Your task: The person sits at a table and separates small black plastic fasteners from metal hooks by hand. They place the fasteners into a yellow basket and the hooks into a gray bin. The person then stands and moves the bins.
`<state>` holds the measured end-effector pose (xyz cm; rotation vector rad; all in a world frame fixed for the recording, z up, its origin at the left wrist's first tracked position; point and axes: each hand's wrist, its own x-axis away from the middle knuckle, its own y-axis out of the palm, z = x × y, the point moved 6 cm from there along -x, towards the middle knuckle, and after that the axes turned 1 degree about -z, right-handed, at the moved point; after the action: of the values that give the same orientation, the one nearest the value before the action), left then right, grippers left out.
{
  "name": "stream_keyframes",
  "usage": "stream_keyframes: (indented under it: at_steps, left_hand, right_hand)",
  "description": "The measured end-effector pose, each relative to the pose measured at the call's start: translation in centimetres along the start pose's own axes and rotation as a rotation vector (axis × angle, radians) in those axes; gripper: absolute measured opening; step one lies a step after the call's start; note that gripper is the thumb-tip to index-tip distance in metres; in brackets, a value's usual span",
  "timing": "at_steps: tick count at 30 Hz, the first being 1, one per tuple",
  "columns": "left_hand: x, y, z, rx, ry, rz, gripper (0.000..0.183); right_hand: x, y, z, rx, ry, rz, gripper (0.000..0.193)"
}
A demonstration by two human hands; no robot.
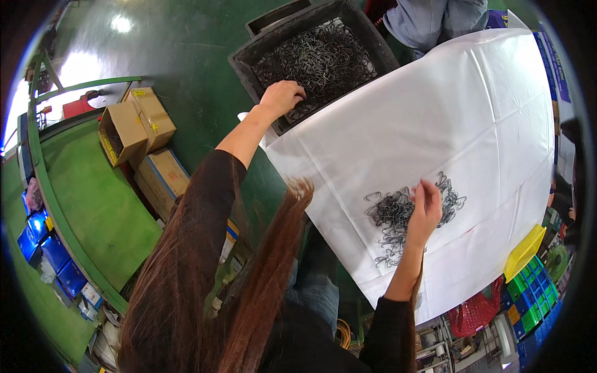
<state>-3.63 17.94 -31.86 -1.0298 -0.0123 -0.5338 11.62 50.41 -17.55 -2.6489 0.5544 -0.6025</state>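
My left hand [282, 98] is over the near left part of a black plastic crate [252, 87]. Its fingers are curled in, and whatever they may hold is hidden. Inside the crate lies a tangled heap of dark bent-wire hooks [326, 56]. On the white sheet-covered table [429, 118], my right hand [425, 208] is above a loose pile of similar metal hooks [392, 214], partly covering it. Thumb and fingers are drawn together there; anything between them is too small to make out. A single hook [373, 196] lies at the pile's left edge.
Another person's legs in jeans [429, 25] are beyond the table, beside the crate. Cardboard boxes [140, 124] stand at left, next to a green-topped bench [93, 193]. At lower right are a yellow basket [524, 252], a red basket [476, 314] and green and blue bins [532, 292].
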Motion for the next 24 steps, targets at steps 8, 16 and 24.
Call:
stream_keyframes:
  at_steps: [8,16,24]
  left_hand:
    - [-1.3,3.0,1.9,-0.498,0.258,-0.192,0.02]
    - [-1.7,2.1,0.2,-0.239,-0.135,-0.064,0.024]
    - [2.5,-6.3,4.2,0.661,-0.471,0.225,0.028]
  right_hand:
    - [5.8,-4.9,1.0,-0.009,0.038,0.127,0.012]
    - [8.9,-7.3,0.5,-0.077,-0.019,0.244,0.011]
    - [14.6,-6.6,2.3,-0.095,-0.001,0.195,0.011]
